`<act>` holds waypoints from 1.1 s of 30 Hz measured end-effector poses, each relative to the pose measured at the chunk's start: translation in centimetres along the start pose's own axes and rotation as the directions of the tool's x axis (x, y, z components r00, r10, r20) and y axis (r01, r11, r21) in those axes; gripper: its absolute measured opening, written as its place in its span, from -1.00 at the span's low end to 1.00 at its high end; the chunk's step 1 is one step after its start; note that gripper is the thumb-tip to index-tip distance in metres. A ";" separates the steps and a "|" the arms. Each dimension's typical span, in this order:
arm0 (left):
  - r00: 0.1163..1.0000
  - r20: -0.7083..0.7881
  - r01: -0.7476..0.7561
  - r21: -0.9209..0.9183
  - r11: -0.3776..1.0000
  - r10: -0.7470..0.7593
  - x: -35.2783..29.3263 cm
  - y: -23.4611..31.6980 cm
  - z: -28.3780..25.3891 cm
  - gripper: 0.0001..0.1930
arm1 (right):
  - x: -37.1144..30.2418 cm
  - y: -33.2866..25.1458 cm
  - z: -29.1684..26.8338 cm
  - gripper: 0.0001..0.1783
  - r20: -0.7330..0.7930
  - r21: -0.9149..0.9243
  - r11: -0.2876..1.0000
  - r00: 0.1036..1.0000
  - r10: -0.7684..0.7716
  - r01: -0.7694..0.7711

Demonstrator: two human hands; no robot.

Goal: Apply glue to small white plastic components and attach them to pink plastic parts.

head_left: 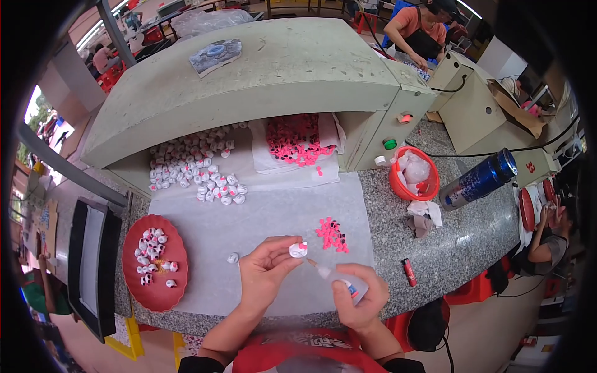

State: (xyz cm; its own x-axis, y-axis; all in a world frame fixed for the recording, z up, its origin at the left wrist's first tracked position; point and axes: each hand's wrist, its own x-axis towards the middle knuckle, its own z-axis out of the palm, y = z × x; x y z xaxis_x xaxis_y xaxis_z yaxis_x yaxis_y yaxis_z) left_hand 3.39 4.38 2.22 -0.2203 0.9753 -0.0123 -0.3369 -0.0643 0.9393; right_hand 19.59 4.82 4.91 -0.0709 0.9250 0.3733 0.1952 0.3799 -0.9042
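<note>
My left hand [264,276] pinches a small white figurine head [298,250] with a pink spot on it between thumb and fingertips. In my right hand [367,301] is a translucent squeeze bottle [341,280], its narrow nozzle tilted up toward the white head. Whether the tip touches the head, I cannot tell. Several small pink and black pieces [331,235] lie loose on the white sheet [205,224], beyond the bottle. One more white head [232,257] sits alone to the left of my left hand.
A red scalloped tray [130,270] with several white heads stands left, beside a black bin [93,261]. The grey-green metal hood [267,62] shelters white heads [186,161] and pink pieces [298,140]. Rightward are a red basket [398,186], blue can [479,180] and red tube [409,272].
</note>
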 end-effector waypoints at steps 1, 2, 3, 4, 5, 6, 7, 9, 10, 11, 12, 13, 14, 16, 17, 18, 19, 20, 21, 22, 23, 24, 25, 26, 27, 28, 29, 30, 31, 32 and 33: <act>1.000 0.003 0.003 -0.004 1.000 -0.003 0.0 -0.1 -0.1 -0.66 | 0.3 0.2 -0.1 -0.78 -0.021 0.125 0.966 0.973 0.231 -0.226; 1.000 -0.004 0.007 -0.001 1.000 -0.007 0.1 -0.1 -0.2 -0.66 | 0.6 0.4 -0.2 -0.78 -0.013 0.250 0.866 0.893 0.449 -0.432; 1.000 -0.013 0.011 0.002 1.000 -0.011 0.1 -0.2 -0.4 -0.66 | 1.3 1.1 -0.6 -0.78 -0.015 0.246 0.867 0.893 0.450 -0.433; 1.000 -0.020 0.015 0.006 1.000 -0.015 0.1 -0.3 -0.5 -0.66 | 2.2 2.4 -1.4 -0.78 0.040 0.302 0.790 0.835 0.548 -0.533; 1.000 -0.019 0.017 0.003 1.000 -0.017 0.2 -0.3 -0.6 -0.66 | 2.6 3.7 -1.6 -0.77 0.101 0.350 0.698 0.766 0.635 -0.625; 0.999 -0.024 0.030 0.001 1.000 -0.030 0.3 -0.6 -0.5 -0.66 | 2.3 5.8 -1.4 -0.77 0.096 0.348 0.699 0.766 0.636 -0.624; 0.999 -0.026 0.043 -0.001 0.999 -0.043 0.3 -0.6 -0.3 -0.65 | 1.6 8.3 -1.0 -0.79 0.072 0.177 0.804 0.822 0.565 -0.568; 0.998 -0.032 0.054 -0.001 0.999 -0.054 0.2 -0.6 -0.3 -0.65 | 0.8 11.3 0.1 -0.82 0.085 -0.177 0.905 0.910 0.405 -0.386; 0.998 -0.048 0.048 0.000 0.999 -0.048 0.2 -0.6 -0.4 -0.65 | 0.7 11.4 0.5 -0.82 0.085 -0.177 0.905 0.911 0.405 -0.386; 0.997 -0.063 0.041 0.003 0.999 -0.040 0.2 -0.6 -0.7 -0.65 | 0.9 11.3 1.3 -0.84 0.105 -0.343 0.898 0.939 0.327 -0.275; 0.996 -0.078 0.033 0.005 0.999 -0.033 0.2 -0.6 -0.8 -0.65 | 1.0 11.3 2.0 -0.87 0.138 -0.495 0.855 0.958 0.251 -0.153; 0.997 -0.076 0.032 0.008 0.999 -0.031 0.3 -0.6 -1.1 -0.65 | 1.2 11.2 2.3 -0.89 0.182 -0.629 0.777 0.967 0.180 -0.027; 0.995 -0.096 0.031 0.001 1.000 -0.030 0.2 -0.6 -1.4 -0.65 | 1.4 11.3 2.4 -0.89 0.185 -0.626 0.779 0.966 0.178 -0.023; 0.991 -0.132 0.030 -0.014 0.999 -0.031 0.1 -0.6 -1.8 -0.65 | 1.7 11.8 2.2 -0.90 0.233 -0.667 0.743 0.963 0.135 0.057; 0.991 -0.130 0.028 -0.015 0.999 -0.030 0.0 -0.7 -1.7 -0.65 | 1.8 11.9 2.0 -0.90 0.256 -0.686 0.721 0.960 0.115 0.096; 0.992 -0.117 0.046 -0.013 0.999 -0.047 -0.1 -0.9 -1.5 -0.66 | 1.7 11.7 1.6 -0.90 0.253 -0.689 0.719 0.961 0.115 0.095; 0.992 -0.112 0.059 -0.010 0.998 -0.060 -0.1 -1.0 -1.4 -0.66 | 1.8 11.0 1.4 -0.90 0.183 -0.547 0.837 0.974 0.137 -0.015; 0.991 -0.111 0.072 -0.007 0.997 -0.072 0.0 -1.3 -1.3 -0.67 | 1.8 10.2 1.1 -0.89 0.123 -0.375 0.920 0.977 0.174 -0.116; 0.991 -0.117 0.070 -0.009 0.998 -0.070 -0.1 -1.5 -1.0 -0.67 | 1.9 9.0 0.9 -0.89 0.069 -0.185 0.960 0.972 0.225 -0.209; 0.996 -0.078 0.048 0.003 0.999 -0.047 -0.2 -1.8 -0.7 -0.67 | 2.0 7.0 0.5 -0.89 0.075 -0.186 0.960 0.972 0.225 -0.208; 0.999 -0.036 0.028 0.015 0.999 -0.028 -0.3 -2.0 -0.4 -0.67 | 1.9 4.4 0.2 -0.88 0.191 0.003 0.923 0.906 0.378 -0.385; 1.000 0.014 0.010 0.026 1.000 -0.010 -0.4 -2.1 -0.2 -0.66 | 1.9 2.9 0.2 -0.87 0.325 0.168 0.812 0.810 0.489 -0.558; 1.000 0.017 0.012 0.027 1.000 -0.013 -0.5 -2.2 -0.1 -0.66 | 1.8 2.6 0.5 -0.87 0.321 0.169 0.811 0.810 0.491 -0.560; 0.999 0.038 -0.032 0.044 0.999 0.030 -0.5 -2.3 0.2 -0.67 | 1.8 2.4 0.8 -0.88 0.318 0.159 0.842 0.834 0.451 -0.516; 0.996 0.059 -0.077 0.061 0.995 0.073 -0.6 -2.3 0.4 -0.68 | 1.9 2.2 1.2 -0.88 0.317 0.150 0.869 0.856 0.409 -0.471; 0.990 0.078 -0.122 0.077 0.990 0.116 -0.6 -2.2 0.4 -0.69 | 1.9 2.1 1.4 -0.88 0.318 0.139 0.895 0.875 0.366 -0.425; 0.990 0.079 -0.122 0.078 0.989 0.116 -0.6 -2.2 0.4 -0.69 | 1.9 2.1 1.2 -0.88 0.317 0.140 0.894 0.875 0.366 -0.425; 0.987 0.094 -0.144 0.114 0.983 0.133 -0.6 -2.2 0.4 -0.69 | 1.9 2.1 1.1 -0.88 0.302 0.121 0.903 0.882 0.363 -0.413; 0.983 0.109 -0.166 0.149 0.975 0.150 -0.6 -2.1 0.2 -0.69 | 1.9 2.2 1.0 -0.88 0.287 0.101 0.911 0.888 0.359 -0.401; 0.978 0.125 -0.188 0.184 0.965 0.167 -0.6 -2.1 0.2 -0.70 | 1.9 2.2 1.0 -0.87 0.273 0.081 0.918 0.894 0.355 -0.389; 0.978 0.123 -0.188 0.184 0.965 0.167 -0.7 -1.9 0.2 -0.70 | 1.9 2.2 1.0 -0.87 0.274 0.081 0.918 0.894 0.355 -0.389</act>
State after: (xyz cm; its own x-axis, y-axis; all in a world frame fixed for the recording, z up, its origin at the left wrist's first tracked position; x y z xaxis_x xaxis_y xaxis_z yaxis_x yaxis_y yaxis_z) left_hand 4.36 3.87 0.53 -0.1588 0.9694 0.1873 -0.1149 -0.2066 0.9717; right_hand 18.88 7.41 3.39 -0.2623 0.9640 -0.0437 0.1275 -0.0103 -0.9918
